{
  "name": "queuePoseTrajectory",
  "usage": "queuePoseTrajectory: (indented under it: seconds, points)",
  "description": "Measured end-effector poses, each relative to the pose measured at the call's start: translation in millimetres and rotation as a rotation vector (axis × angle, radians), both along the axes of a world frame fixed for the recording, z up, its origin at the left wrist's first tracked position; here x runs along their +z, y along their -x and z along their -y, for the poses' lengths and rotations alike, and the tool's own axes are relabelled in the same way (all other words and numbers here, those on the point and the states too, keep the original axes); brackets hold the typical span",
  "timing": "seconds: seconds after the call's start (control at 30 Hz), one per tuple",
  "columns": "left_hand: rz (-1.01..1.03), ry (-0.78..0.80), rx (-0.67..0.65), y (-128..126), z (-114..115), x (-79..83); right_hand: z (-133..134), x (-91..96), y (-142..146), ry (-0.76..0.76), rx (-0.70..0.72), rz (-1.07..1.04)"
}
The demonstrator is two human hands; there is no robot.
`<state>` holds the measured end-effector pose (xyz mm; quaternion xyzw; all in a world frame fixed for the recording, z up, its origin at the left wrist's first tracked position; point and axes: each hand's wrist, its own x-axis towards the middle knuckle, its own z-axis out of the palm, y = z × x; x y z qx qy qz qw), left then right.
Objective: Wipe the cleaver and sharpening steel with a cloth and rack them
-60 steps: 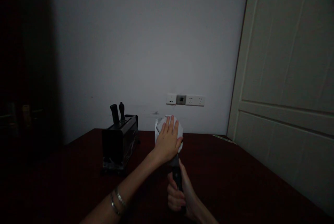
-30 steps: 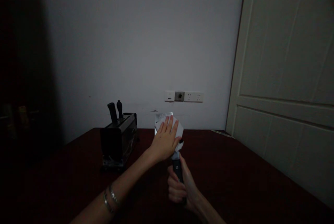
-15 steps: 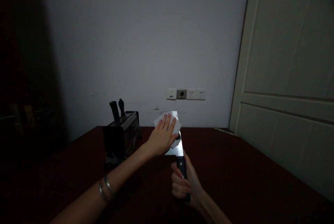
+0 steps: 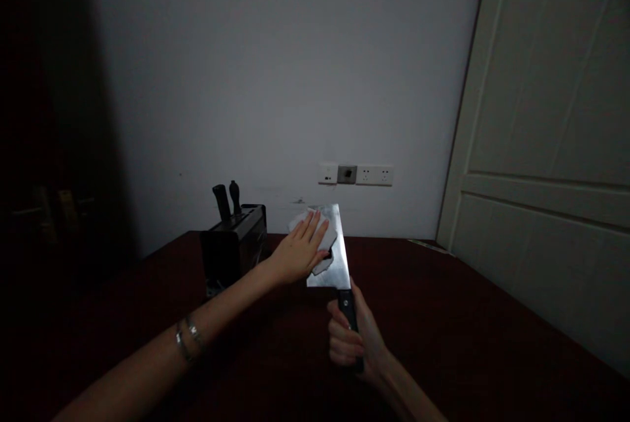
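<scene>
My right hand (image 4: 352, 337) is closed round the black handle of a cleaver (image 4: 338, 271), whose broad shiny blade points up and away from me. Against the blade's face, my left hand (image 4: 300, 248) presses a folded white cloth (image 4: 325, 238), its fingers laid along the cloth and its thumb lower down. The cloth covers the left part of the blade. A dark spot shows by the thumb; I cannot make out what it is. To the left stands a dark knife block (image 4: 221, 258) with two black handles sticking up.
The dark red table (image 4: 418, 304) reaches back to a pale wall with a row of sockets (image 4: 374, 175). A thin flat strip (image 4: 428, 246) lies near the table's back right edge. At the right is a light panelled door (image 4: 551, 166).
My left hand and the cloth have slid left across the blade, baring more of its right side. The view has shifted slightly.
</scene>
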<state>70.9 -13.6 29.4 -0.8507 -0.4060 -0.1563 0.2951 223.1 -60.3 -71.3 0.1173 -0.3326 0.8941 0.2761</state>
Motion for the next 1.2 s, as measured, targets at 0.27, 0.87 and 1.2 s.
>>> queuePoseTrajectory:
  seconds: [0.27,0.87,1.2]
  points:
    - [-0.094,-0.023,-0.154,4,7,5.0,0,-0.3,-2,0.001,0.051,-0.014]
    - [-0.105,-0.029,-0.156,-6,1,13.3,1,-3.8,0,-0.003,0.064,0.098]
    - [-0.021,-0.021,-0.082,-25,3,13.9,-3,-1.9,-6,-0.006,0.033,0.103]
